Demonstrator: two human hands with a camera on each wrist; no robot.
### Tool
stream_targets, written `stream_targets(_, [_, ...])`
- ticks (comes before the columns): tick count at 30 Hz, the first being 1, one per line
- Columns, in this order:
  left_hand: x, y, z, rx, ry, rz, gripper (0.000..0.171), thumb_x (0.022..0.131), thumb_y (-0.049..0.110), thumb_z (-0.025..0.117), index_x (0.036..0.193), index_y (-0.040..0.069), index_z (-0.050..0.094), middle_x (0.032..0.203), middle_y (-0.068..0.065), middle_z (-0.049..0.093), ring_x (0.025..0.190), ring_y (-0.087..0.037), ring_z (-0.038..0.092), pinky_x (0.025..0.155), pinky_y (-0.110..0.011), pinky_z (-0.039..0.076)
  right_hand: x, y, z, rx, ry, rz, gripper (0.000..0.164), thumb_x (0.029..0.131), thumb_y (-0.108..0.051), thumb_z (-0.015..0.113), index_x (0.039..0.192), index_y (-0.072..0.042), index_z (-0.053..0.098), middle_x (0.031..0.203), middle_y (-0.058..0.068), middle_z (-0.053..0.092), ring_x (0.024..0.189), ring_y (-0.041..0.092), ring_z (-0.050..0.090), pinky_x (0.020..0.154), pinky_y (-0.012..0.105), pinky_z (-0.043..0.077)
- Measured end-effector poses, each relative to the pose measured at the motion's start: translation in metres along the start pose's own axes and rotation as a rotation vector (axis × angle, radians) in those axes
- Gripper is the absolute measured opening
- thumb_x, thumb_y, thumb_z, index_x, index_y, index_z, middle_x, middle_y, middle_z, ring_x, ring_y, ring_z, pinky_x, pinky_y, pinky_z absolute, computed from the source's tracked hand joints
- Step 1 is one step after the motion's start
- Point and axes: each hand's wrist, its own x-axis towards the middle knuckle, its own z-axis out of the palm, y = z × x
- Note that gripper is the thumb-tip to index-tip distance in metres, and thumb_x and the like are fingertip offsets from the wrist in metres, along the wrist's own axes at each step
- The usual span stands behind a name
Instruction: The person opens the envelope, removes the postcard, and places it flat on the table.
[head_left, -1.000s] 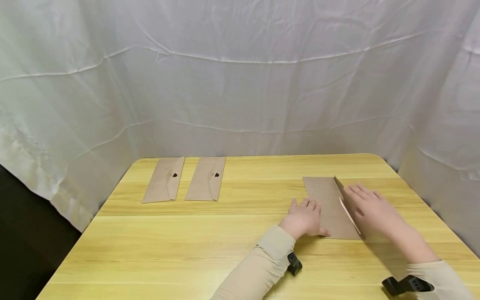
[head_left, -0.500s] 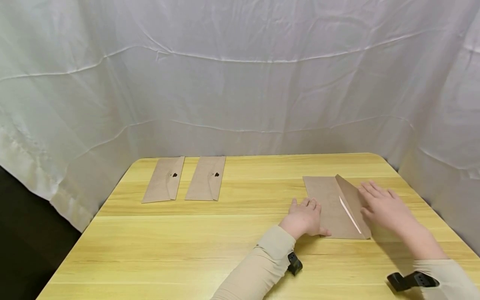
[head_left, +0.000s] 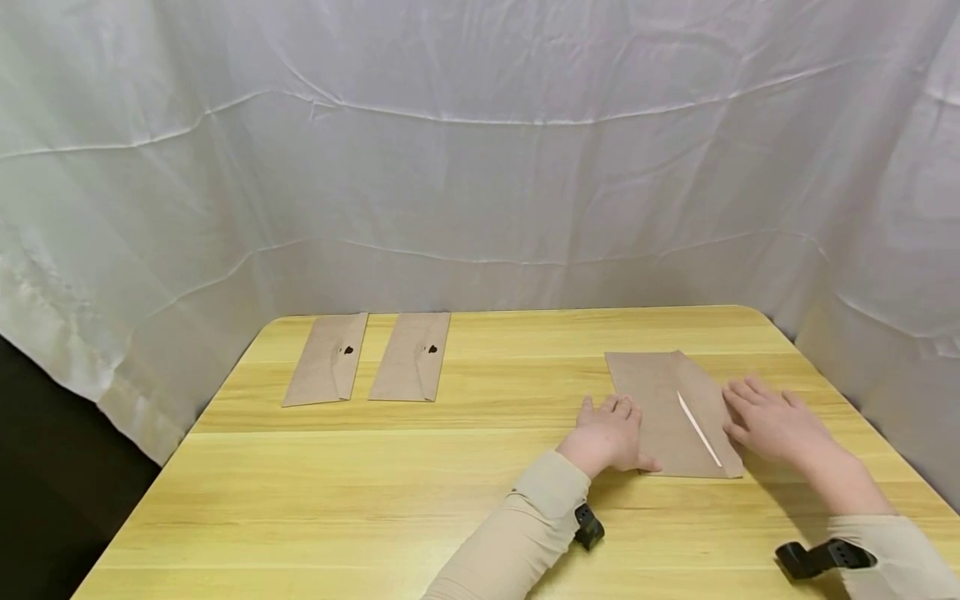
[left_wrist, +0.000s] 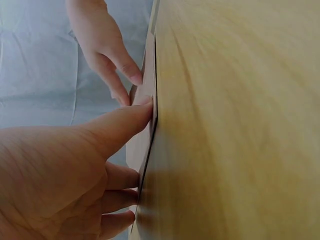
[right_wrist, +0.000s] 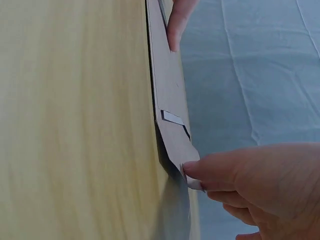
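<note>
The left hand (head_left: pixel 611 437) lies flat, fingers straight, pinning the near left edge of a brown envelope (head_left: pixel 660 408) to the surface (head_left: pixel 450 500). Just right, the right hand (head_left: pixel 776 421) presses its opened flap (head_left: pixel 708 408) down, grasping nothing. Best smoothed outward, firmly. 2 closed envelopes (head_left: pixel 371 358) lie far left.

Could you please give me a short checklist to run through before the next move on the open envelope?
1. Left hand holds the envelope flat at its left edge: ok.
2. Right hand touches the flap with straight fingers: ok.
3. Flap lies fully flat: not ok; the right wrist view shows it slightly raised.
4. White strip exposed: ok.
5. Two other envelopes lie apart, far left: ok.
6. Envelope's contents: cannot tell.
</note>
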Motion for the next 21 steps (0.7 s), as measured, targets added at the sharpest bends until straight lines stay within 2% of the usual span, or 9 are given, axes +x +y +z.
stream_targets(9, [0.002, 0.004, -0.001, 0.000, -0.004, 0.015, 0.085, 0.083, 0.078, 0.046, 0.153, 0.034, 0.026, 0.161, 0.016, 0.023, 0.149, -0.006, 0.021, 0.123, -0.038, 0.022, -0.005, 0.009, 0.009, 0.030, -0.018, -0.065, 0.059, 0.094, -0.037, 0.060, 0.137, 0.004, 0.052, 0.142, 0.029, 0.048, 0.131, 0.051, 0.040, 0.102, 0.072, 0.032])
stream_targets(14, [0.004, 0.005, 0.002, -0.016, 0.001, 0.035, 0.085, 0.082, 0.077, 0.049, 0.153, 0.035, 0.028, 0.160, 0.015, 0.026, 0.149, -0.007, 0.023, 0.123, -0.041, 0.023, -0.009, 0.014, 0.013, 0.082, -0.030, -0.096, 0.059, 0.094, -0.036, 0.061, 0.137, 0.004, 0.052, 0.141, 0.029, 0.049, 0.130, 0.052, 0.042, 0.099, 0.070, 0.035])
stream_targets(18, [0.006, 0.003, 0.004, -0.025, 0.049, 0.055, 0.079, 0.080, 0.075, 0.055, 0.146, 0.032, 0.042, 0.155, 0.015, 0.036, 0.147, -0.010, 0.029, 0.121, -0.046, 0.024, -0.009, 0.014, 0.014, 0.150, -0.044, -0.113, 0.059, 0.095, -0.034, 0.061, 0.137, 0.007, 0.050, 0.141, 0.033, 0.047, 0.129, 0.053, 0.042, 0.099, 0.068, 0.037])
stream_targets(21, [0.006, -0.001, 0.003, -0.007, 0.095, 0.078, 0.059, 0.078, 0.073, 0.060, 0.122, 0.034, 0.062, 0.144, 0.017, 0.048, 0.143, -0.011, 0.035, 0.120, -0.049, 0.027, -0.006, 0.010, 0.013, 0.190, -0.053, -0.119, 0.060, 0.096, -0.033, 0.060, 0.139, 0.007, 0.048, 0.142, 0.035, 0.044, 0.129, 0.054, 0.041, 0.100, 0.067, 0.038])
